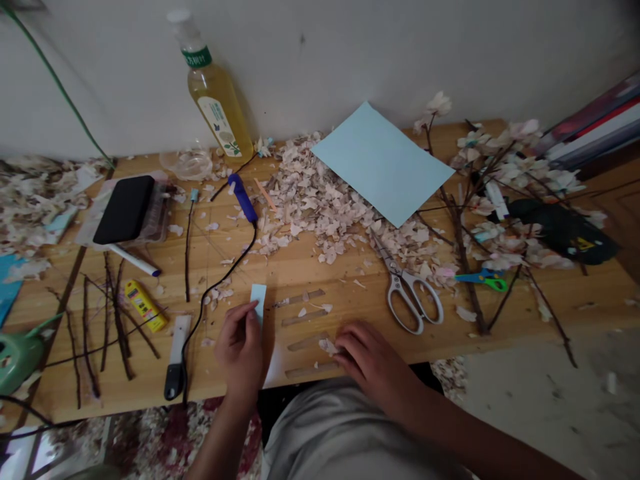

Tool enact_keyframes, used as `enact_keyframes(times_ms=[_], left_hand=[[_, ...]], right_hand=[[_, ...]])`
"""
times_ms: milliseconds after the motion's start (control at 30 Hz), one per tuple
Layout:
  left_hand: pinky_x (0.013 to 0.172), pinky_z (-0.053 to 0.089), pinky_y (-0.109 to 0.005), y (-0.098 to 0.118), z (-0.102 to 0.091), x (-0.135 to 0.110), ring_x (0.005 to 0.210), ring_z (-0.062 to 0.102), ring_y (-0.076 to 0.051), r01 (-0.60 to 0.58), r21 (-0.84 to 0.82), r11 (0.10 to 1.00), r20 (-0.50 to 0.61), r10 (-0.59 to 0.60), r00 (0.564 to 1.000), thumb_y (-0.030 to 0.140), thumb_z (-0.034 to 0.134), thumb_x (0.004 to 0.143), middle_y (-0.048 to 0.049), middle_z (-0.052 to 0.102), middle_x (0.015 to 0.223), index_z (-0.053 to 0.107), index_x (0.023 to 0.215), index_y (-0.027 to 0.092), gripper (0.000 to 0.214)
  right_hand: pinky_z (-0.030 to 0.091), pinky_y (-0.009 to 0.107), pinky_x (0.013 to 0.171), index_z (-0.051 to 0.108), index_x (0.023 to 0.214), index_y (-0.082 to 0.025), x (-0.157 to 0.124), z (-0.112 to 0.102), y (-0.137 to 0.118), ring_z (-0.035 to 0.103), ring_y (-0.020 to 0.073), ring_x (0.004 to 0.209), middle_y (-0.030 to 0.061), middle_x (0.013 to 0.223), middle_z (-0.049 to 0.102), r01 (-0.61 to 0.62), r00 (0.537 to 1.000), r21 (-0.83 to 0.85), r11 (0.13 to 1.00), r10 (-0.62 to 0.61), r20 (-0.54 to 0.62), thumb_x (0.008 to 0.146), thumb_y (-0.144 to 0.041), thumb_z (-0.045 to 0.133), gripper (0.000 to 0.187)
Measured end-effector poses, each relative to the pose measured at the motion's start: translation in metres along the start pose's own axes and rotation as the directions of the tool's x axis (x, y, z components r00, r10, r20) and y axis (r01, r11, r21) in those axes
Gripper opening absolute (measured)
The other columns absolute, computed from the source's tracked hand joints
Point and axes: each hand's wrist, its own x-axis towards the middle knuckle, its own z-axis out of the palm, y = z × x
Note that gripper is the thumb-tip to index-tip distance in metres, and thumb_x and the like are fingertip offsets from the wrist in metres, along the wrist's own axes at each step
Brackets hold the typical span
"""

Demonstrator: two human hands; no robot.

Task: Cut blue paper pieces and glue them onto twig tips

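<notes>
My left hand (242, 347) pinches a narrow light blue paper strip (259, 297) upright near the front of the wooden table. To its right, my right hand (373, 360) rests low over the front edge, fingertips closed on a pale dried petal (327, 346). Between the hands, several grey-brown strip marks (306, 317) run across the wood, with a few loose petals on them. Grey-handled scissors (406, 293) lie beyond my right hand, blades pointing into the petals. A box cutter (177, 357) with a black end lies left of my left hand.
A heap of dried petals (320, 200) spreads along the back, partly under a light blue sheet (383, 163). Bottle (220, 100), blue glue gun (243, 199) with black cord, yellow packet (145, 305) and twigs (120, 320) stand or lie leftward. Blossom branches (463, 253) fill the right.
</notes>
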Motion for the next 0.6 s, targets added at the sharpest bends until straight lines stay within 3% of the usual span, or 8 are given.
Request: enact_keyframes(times_ms=[167,300,600], left_hand=[[0.086,0.054,-0.031,-0.002,0.0,0.0,0.093,0.067,-0.019,0.023,0.014,1.0,-0.003,-0.023,1.0,0.039,0.061,0.097,-0.0057,0.072,0.101,0.074,0.1,0.021,0.023],[0.086,0.054,-0.031,-0.003,0.001,-0.001,0.094,0.067,-0.019,0.022,-0.005,1.0,0.002,-0.022,1.0,0.039,0.061,0.098,-0.0056,0.072,0.102,0.075,0.1,0.021,0.022],[0.084,0.053,-0.03,0.001,0.002,0.0,0.093,0.067,-0.018,0.02,-0.038,0.999,-0.011,-0.02,1.0,0.036,0.061,0.097,-0.0049,0.071,0.1,0.074,0.101,0.021,0.02]], right_hand=[[0.058,0.042,0.086,0.062,0.102,-0.02,-0.007,-0.001,-0.001,0.063,0.0238,0.095,0.0051,0.102,0.065,0.001,1.0,0.006,1.0,-0.001,0.024,0.094,-0.006,0.066,0.016],[0.059,0.047,0.085,0.06,0.107,-0.02,-0.012,0.002,-0.003,0.064,0.0275,0.096,0.0074,0.104,0.066,-0.061,0.998,-0.067,0.996,0.058,-0.04,0.092,-0.013,0.071,0.02],[0.057,0.045,0.079,0.057,0.092,-0.021,-0.008,0.009,-0.018,0.062,0.0265,0.089,0.0046,0.095,0.061,-0.129,0.991,-0.076,0.989,0.125,-0.054,0.091,-0.014,0.074,0.018]])
